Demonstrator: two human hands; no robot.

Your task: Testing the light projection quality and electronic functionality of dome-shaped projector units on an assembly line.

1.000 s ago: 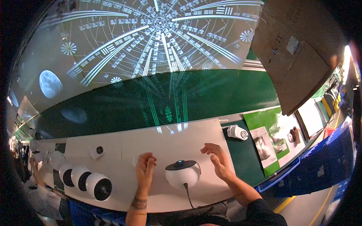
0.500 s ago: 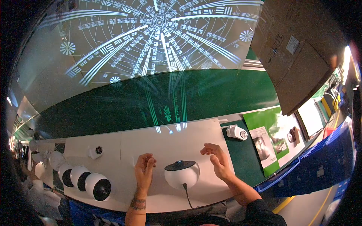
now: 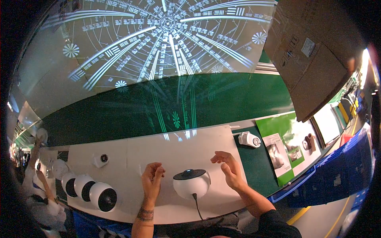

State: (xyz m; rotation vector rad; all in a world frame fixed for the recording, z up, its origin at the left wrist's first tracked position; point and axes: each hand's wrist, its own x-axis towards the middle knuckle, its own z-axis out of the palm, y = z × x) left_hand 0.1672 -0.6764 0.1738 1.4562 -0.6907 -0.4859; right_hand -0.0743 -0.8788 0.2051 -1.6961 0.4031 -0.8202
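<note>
A round white projector point(image 3: 192, 187) with a black top and a small lit spot stands on the white board in front of me. A black cable point(image 3: 198, 206) runs from its near side toward the table's front edge. My left hand point(image 3: 153, 179) hovers to the left of the projector, fingers loosely curled, thumb apart, holding nothing. On the other side, my right hand point(image 3: 230, 169) is raised with spread thumb and bent fingers, also holding nothing. Neither hand touches the projector. A bright white test pattern point(image 3: 168, 24) shines on the pale surface ahead.
Several white round units with black faces, one nearest point(image 3: 103, 196), line the left. Behind them lies a small white device point(image 3: 101, 160). A white device point(image 3: 249, 139), a green printed sheet point(image 3: 291, 152), blue bins point(image 3: 329, 170) and a hanging cardboard sheet point(image 3: 309, 59) are on the right.
Both my hands and the projector stay nearly still. At the far left, a co-worker has shifted, with an arm now raised toward the back of the table.
</note>
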